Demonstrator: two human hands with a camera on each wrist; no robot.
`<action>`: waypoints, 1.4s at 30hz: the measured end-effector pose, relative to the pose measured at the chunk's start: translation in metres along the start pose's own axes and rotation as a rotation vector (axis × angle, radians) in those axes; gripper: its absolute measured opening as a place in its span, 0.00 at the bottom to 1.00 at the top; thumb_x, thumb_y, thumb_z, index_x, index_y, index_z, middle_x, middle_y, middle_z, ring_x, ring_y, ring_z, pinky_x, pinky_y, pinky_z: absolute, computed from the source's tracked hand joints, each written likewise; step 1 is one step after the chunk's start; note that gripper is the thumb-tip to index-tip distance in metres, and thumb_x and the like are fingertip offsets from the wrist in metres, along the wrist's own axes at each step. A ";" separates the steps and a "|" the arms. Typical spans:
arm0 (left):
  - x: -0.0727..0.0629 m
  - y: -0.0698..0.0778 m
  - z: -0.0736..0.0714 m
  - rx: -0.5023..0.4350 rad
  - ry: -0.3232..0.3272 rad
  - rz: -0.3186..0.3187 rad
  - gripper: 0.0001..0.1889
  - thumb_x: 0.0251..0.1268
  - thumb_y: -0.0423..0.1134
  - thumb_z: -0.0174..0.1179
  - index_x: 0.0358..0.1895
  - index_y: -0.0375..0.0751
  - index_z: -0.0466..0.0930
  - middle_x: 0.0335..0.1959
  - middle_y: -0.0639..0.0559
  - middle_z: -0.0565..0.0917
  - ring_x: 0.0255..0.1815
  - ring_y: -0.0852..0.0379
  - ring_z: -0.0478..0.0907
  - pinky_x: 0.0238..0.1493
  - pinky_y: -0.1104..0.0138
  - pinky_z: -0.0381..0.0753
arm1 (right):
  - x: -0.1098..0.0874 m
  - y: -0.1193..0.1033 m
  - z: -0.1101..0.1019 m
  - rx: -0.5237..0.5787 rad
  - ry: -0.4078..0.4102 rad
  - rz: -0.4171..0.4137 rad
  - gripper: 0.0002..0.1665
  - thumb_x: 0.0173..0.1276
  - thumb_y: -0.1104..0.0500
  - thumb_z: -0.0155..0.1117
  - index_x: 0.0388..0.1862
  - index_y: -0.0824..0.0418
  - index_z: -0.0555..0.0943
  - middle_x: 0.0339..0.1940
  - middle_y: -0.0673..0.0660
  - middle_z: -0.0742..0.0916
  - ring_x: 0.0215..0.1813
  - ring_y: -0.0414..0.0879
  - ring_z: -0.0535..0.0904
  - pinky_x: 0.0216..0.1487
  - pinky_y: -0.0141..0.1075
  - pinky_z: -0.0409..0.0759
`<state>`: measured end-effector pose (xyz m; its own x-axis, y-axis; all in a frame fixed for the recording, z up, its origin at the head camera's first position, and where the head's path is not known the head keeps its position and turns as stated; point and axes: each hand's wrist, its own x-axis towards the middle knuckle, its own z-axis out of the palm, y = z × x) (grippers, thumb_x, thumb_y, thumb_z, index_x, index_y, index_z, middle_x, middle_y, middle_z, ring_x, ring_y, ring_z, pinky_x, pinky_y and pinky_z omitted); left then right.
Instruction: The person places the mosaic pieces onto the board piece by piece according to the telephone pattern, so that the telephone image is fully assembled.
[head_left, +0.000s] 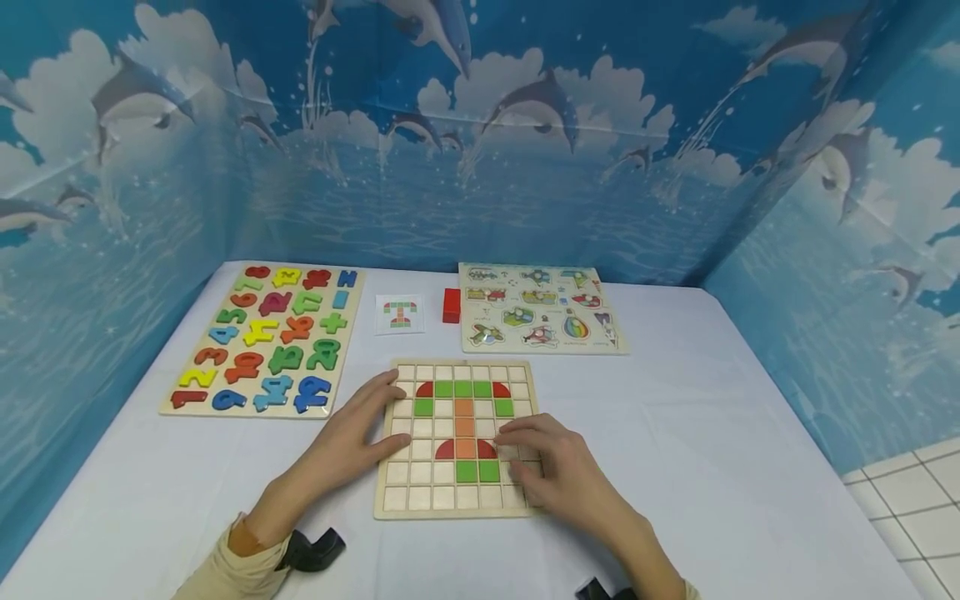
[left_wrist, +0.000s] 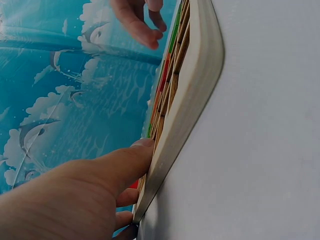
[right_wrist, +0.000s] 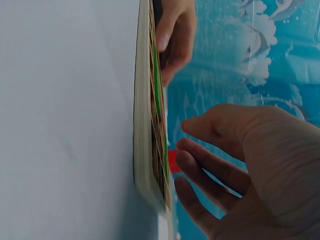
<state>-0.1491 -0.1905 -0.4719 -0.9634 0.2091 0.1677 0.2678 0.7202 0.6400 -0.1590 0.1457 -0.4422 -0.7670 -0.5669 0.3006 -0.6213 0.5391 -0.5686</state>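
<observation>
A wooden grid board [head_left: 442,498] lies on the table with coloured pieces in some cells: green squares [head_left: 467,472], orange squares [head_left: 465,427] in a column, and red quarter-round pieces [head_left: 445,450]. Fingers spread, my left hand [head_left: 345,446] rests on the board's left edge; in the left wrist view its thumb [left_wrist: 132,157] touches the board's edge. Over the right side of the board hovers my right hand [head_left: 558,471], fingers loosely bent, near the lower right red piece [head_left: 486,449]. In the right wrist view those fingers [right_wrist: 215,172] are apart and hold nothing.
Behind the board lie a pattern card [head_left: 399,314], a red block [head_left: 452,306] and a vehicle picture puzzle [head_left: 543,308]. A number puzzle [head_left: 262,342] is at the left. A dolphin-print curtain [head_left: 480,192] closes off the white table's back and sides.
</observation>
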 end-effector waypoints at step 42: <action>0.001 -0.002 0.002 0.007 0.005 0.007 0.30 0.67 0.49 0.73 0.68 0.45 0.75 0.85 0.47 0.62 0.86 0.43 0.58 0.77 0.42 0.69 | -0.029 0.040 -0.046 0.066 -0.041 0.277 0.14 0.63 0.61 0.81 0.39 0.41 0.88 0.36 0.36 0.90 0.38 0.36 0.85 0.46 0.33 0.88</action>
<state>-0.1504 -0.1903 -0.4751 -0.9616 0.2105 0.1759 0.2743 0.7235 0.6335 -0.1688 0.2123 -0.4383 -0.8981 -0.4292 0.0963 -0.3762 0.6360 -0.6738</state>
